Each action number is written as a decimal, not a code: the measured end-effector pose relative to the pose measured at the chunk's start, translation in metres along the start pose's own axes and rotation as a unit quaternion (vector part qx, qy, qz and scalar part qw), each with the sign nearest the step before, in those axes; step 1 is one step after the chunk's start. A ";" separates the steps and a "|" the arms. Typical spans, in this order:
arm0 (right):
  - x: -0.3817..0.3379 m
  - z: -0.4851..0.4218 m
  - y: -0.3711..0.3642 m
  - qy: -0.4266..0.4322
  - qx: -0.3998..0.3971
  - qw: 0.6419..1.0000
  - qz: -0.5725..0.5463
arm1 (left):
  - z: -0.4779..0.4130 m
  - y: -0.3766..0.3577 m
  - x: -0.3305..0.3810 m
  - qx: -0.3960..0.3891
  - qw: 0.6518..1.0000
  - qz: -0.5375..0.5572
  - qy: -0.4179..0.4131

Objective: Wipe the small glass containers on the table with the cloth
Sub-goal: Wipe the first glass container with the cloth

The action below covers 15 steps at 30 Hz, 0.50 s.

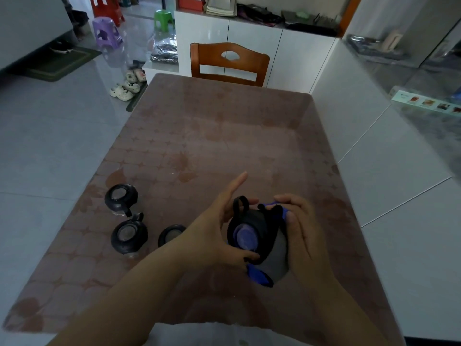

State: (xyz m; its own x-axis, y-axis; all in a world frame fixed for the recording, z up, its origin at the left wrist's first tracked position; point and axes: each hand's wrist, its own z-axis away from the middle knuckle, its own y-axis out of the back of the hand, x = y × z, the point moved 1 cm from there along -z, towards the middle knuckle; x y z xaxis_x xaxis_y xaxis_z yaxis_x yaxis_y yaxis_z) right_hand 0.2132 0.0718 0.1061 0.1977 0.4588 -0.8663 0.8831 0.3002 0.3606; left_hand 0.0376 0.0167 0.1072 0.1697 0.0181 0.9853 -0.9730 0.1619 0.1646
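Just above the worktop (224,136), near its front edge, the person holds a black-lidded glass container (252,221) tilted between both hands. The left hand (219,228) grips it, thumb on the lid rim. The right hand (299,228) curls around a blue cloth (259,275) pressed against the container's side. Three other containers (121,199) (129,236) (172,234) stand on the worktop to the left, clustered together.

The wide camera on my head looked forward and down, close over my left hand (219,228) and right hand (299,236), along the worktop (224,136) toward the chair (228,63).
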 end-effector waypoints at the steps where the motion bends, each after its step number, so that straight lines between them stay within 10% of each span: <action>1: 0.004 0.001 0.002 0.016 -0.018 0.999 0.036 | 0.000 0.001 -0.001 0.004 1.000 -0.002 0.009; 6: 0.030 0.002 0.036 -0.080 -0.079 0.984 0.139 | -0.002 0.003 -0.016 0.011 0.996 -0.028 0.081; 15: 0.020 0.041 0.106 -0.298 0.114 0.935 -0.155 | -0.064 -0.031 -0.049 0.052 0.969 -0.086 0.227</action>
State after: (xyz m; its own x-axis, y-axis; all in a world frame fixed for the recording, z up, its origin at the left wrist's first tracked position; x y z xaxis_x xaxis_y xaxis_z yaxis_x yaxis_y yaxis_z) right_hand 0.3278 0.0790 0.1124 0.0584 -0.1895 -0.9801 0.9917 0.1240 0.0351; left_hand 0.0697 0.0741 0.0506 0.3587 0.4362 0.8253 -0.9308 0.1008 0.3512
